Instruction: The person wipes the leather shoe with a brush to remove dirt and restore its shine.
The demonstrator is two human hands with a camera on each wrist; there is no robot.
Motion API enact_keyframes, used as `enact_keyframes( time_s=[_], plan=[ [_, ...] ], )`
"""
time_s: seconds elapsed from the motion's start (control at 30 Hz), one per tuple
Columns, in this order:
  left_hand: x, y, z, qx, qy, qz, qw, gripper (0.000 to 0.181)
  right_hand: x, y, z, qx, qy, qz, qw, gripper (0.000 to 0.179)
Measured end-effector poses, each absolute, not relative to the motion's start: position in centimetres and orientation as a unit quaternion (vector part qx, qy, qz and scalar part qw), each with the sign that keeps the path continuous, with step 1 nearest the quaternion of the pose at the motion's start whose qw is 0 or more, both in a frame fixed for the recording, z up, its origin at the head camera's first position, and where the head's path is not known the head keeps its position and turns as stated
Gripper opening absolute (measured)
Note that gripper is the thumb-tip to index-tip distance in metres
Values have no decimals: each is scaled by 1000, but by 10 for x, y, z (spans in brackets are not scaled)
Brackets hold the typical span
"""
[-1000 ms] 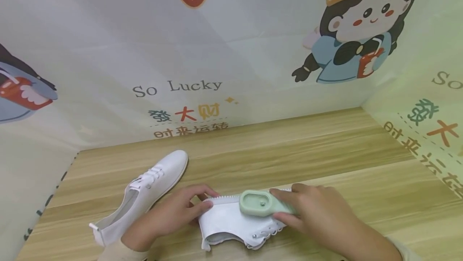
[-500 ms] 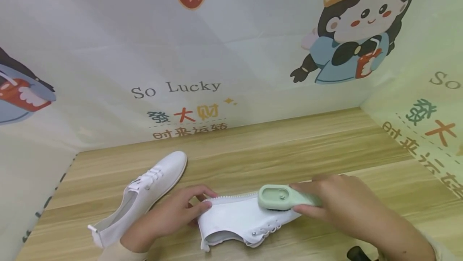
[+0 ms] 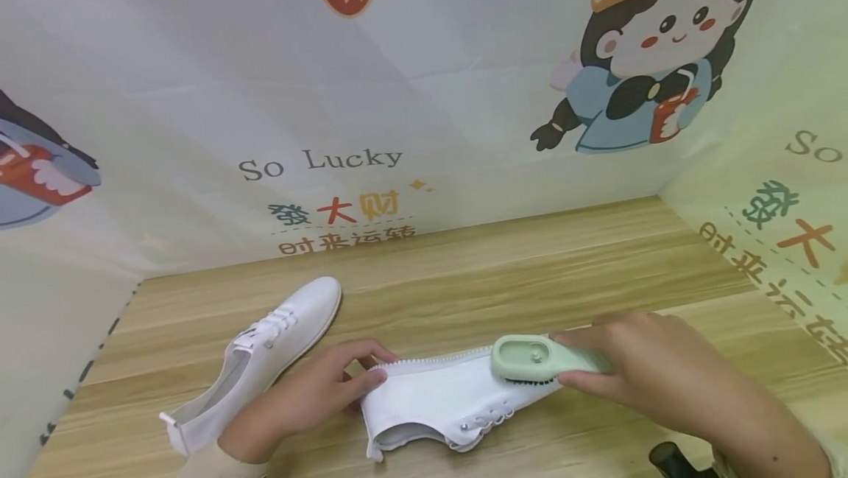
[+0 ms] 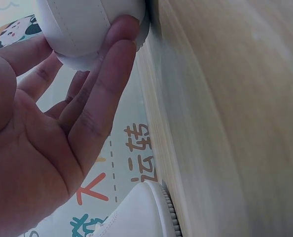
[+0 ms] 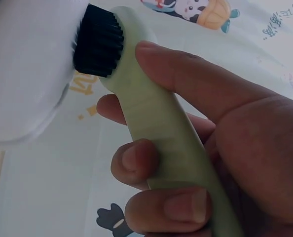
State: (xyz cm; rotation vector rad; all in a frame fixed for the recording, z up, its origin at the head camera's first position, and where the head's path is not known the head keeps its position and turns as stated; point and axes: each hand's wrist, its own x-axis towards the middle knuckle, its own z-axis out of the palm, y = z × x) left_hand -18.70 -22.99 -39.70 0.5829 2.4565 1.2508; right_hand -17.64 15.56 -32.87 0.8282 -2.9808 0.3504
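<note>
A white lace-up shoe lies tipped on its side, laces toward the person and toe to the right. My left hand grips its heel between thumb and fingers; the left wrist view shows the fingertips on the heel. My right hand holds a pale green brush by its handle, fingers wrapped round it in the right wrist view. The brush's dark bristles meet the white upper near the toe. The matching white shoe stands upright to the left, sole down, partly behind the left forearm.
Everything lies on a wood-grain tabletop. A printed cloth wall with cartoon figures and lettering encloses it at the back and sides. A black cylindrical object shows at the bottom edge, by the right forearm.
My right hand has moved the brush rightward along the shoe, from its middle toward the toe. The black object has come into view at the bottom. My left hand keeps its hold on the heel.
</note>
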Motion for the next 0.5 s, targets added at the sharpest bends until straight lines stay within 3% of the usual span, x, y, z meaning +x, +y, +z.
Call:
enact_keyframes(
  time_s=[0.5],
  plan=[
    [-187,-229,-395,207,863,433,159,24,-171,126,-347,289,-952,91,41,44]
  ],
)
